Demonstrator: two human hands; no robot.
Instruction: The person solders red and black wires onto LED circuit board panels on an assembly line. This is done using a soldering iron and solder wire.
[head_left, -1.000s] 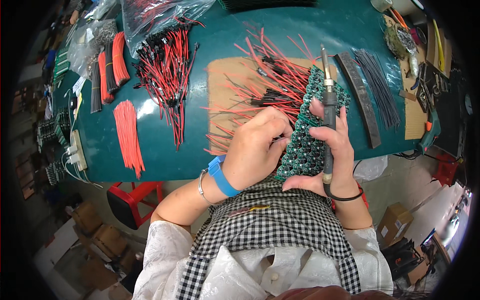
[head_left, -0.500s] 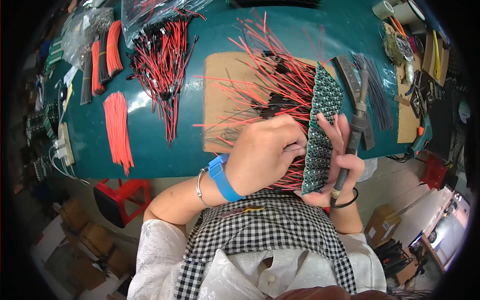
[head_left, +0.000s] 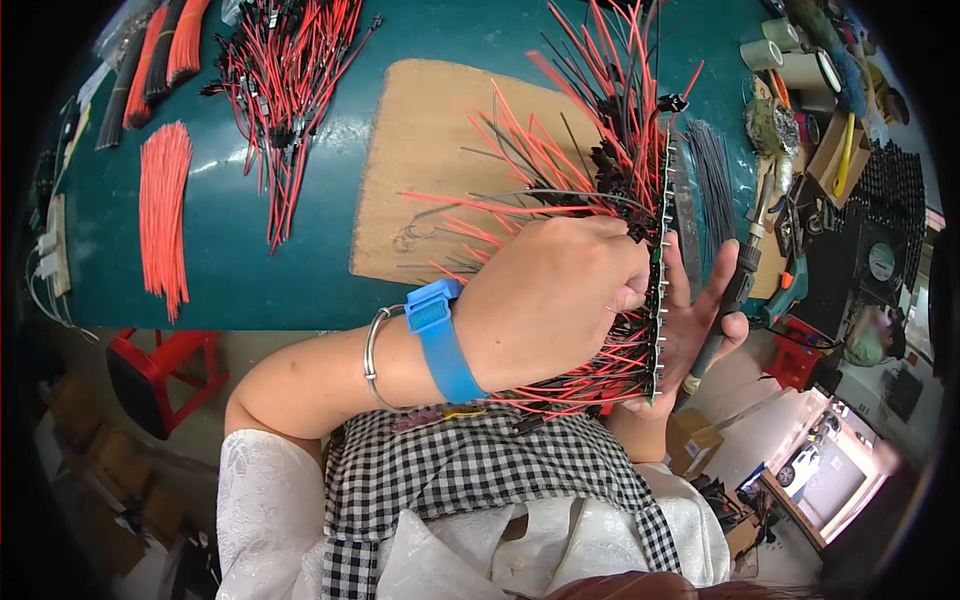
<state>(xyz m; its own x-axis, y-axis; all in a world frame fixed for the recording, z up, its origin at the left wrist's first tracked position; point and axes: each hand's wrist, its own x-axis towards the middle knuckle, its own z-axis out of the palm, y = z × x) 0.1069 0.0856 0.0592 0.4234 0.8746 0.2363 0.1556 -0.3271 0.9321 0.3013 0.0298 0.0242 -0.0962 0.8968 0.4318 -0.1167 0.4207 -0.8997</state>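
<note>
A green circuit board panel (head_left: 661, 262) stands edge-on, its solder side toward the right. Many red and black wires (head_left: 560, 197) stick out of its left face. My left hand (head_left: 560, 300), with a blue wrist strap (head_left: 447, 345), is closed among the wires close to the board; what its fingertips pinch is hidden. Behind the panel, my right hand (head_left: 690, 335) supports it from the right with some fingers stretched out. A soldering iron (head_left: 738, 290) lies across that same hand, held by the thumb and fingers, its metal end pointing away.
Brown cardboard (head_left: 420, 140) lies on the green table (head_left: 320, 290) beneath the wires. Leftward are a bundle of red wires (head_left: 165, 215) and a pile of connector leads (head_left: 285, 110). Dark wires (head_left: 712, 185) and a solder-stained stand (head_left: 772, 130) are at right. A red stool (head_left: 165, 370) stands below.
The panel has turned from showing its solder face to edge-on. My left hand has moved right, against its wire side. The soldering iron has shifted with my right hand, and the view has moved.
</note>
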